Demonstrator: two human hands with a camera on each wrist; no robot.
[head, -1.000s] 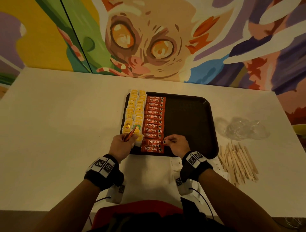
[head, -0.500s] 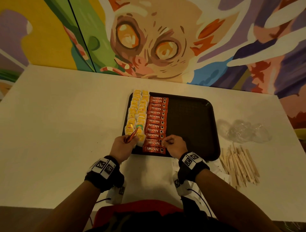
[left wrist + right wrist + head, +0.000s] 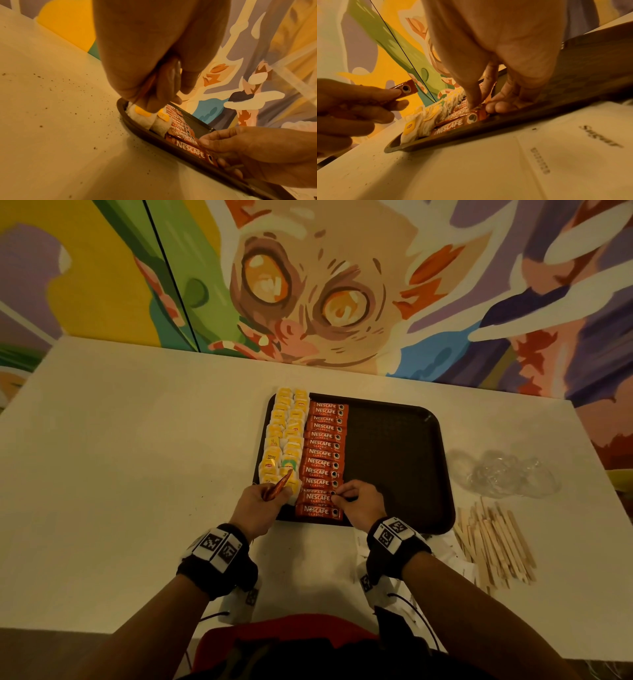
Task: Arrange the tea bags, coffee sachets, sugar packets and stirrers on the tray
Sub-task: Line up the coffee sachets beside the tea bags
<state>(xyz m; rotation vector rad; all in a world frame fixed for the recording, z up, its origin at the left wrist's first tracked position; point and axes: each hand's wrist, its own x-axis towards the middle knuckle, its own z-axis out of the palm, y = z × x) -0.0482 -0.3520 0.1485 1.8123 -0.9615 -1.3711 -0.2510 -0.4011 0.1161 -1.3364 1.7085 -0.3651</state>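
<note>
A dark brown tray (image 3: 394, 460) carries two columns of yellow-tagged tea bags (image 3: 284, 436) along its left side. Beside them lies one column of red Nescafe coffee sachets (image 3: 323, 453). My left hand (image 3: 274, 494) hovers over the tray's front left corner and grips a few spare sachets (image 3: 279, 486), seen again as spare sachets (image 3: 404, 89) in the right wrist view. My right hand (image 3: 337, 498) pinches the right end of a sachet (image 3: 318, 497) near the front of the column. Its fingertips (image 3: 479, 106) press on that sachet's end (image 3: 471, 119). Wooden stirrers (image 3: 493, 546) lie in a pile right of the tray.
White sugar packets (image 3: 573, 148) lie on the table just in front of the tray, under my right wrist. Crumpled clear plastic (image 3: 503, 474) sits right of the tray, behind the stirrers. The tray's right half is bare. A painted wall runs behind the white table (image 3: 137, 474).
My right hand has slid slightly left along the front sachets, and the pinched sachet now lies more squarely in the column. The left hand still holds its sachets in place.
</note>
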